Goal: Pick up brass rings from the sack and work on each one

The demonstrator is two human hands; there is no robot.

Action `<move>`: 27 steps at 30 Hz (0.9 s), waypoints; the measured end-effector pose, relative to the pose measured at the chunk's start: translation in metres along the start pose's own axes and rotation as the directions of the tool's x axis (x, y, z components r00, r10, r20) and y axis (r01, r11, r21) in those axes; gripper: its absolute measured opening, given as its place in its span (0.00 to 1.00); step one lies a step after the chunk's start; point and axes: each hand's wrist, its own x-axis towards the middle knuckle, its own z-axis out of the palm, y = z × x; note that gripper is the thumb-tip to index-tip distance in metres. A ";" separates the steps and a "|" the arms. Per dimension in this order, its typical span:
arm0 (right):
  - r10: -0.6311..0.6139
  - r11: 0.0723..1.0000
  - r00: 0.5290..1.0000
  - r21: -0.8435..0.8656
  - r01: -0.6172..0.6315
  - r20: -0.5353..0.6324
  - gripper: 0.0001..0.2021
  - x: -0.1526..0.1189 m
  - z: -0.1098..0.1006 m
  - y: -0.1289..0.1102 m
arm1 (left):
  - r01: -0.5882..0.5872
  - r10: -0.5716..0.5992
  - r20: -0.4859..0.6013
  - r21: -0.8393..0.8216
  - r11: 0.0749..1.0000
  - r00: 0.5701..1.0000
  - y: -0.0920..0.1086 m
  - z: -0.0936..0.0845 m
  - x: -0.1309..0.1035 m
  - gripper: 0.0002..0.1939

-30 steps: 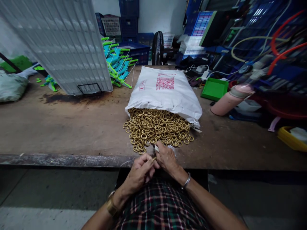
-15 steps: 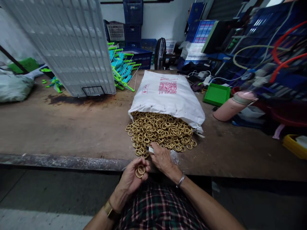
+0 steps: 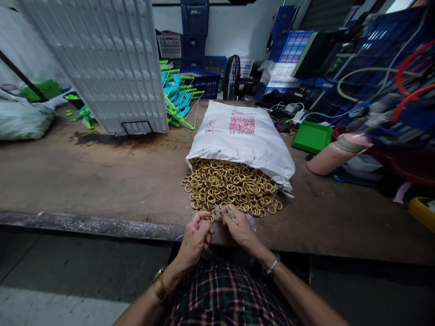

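Note:
A heap of brass-coloured rings [image 3: 234, 185] spills from the mouth of a white sack [image 3: 244, 136] with red print. At the heap's near edge, my left hand [image 3: 196, 233] pinches a ring [image 3: 211, 219] between thumb and fingers; whether more rings lie in the palm is hidden. Close on its right, my right hand [image 3: 239, 226] is closed round a small pale tool [image 3: 231, 214], its fingertips beside another ring [image 3: 218, 211] at the edge of the heap.
A tall ribbed translucent panel [image 3: 102, 68] stands at the back left beside green and teal plastic pieces [image 3: 178, 97]. To the right are a green tray [image 3: 311, 136] and a pink bottle [image 3: 335, 156]. The wooden table [image 3: 102, 181] ends just before my body.
My left hand has turned over from palm-up and risen to the heap's edge. My right hand has shifted slightly right, keeping the pale tool. The view has shifted slightly.

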 end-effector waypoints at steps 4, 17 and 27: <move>0.130 0.932 0.985 0.325 -0.159 0.109 0.10 -0.012 -0.007 0.000 | -0.022 0.017 0.073 0.069 0.997 0.997 0.006 0.009 0.002 0.22; 0.103 0.967 0.990 0.224 -0.123 0.099 0.14 -0.016 -0.008 -0.011 | -0.403 0.368 0.168 0.452 0.796 0.915 -0.004 0.012 0.000 0.09; 0.125 0.973 0.990 0.186 -0.134 0.062 0.12 -0.016 -0.006 -0.004 | -0.002 -0.026 0.206 0.134 0.991 0.978 0.003 0.015 -0.005 0.18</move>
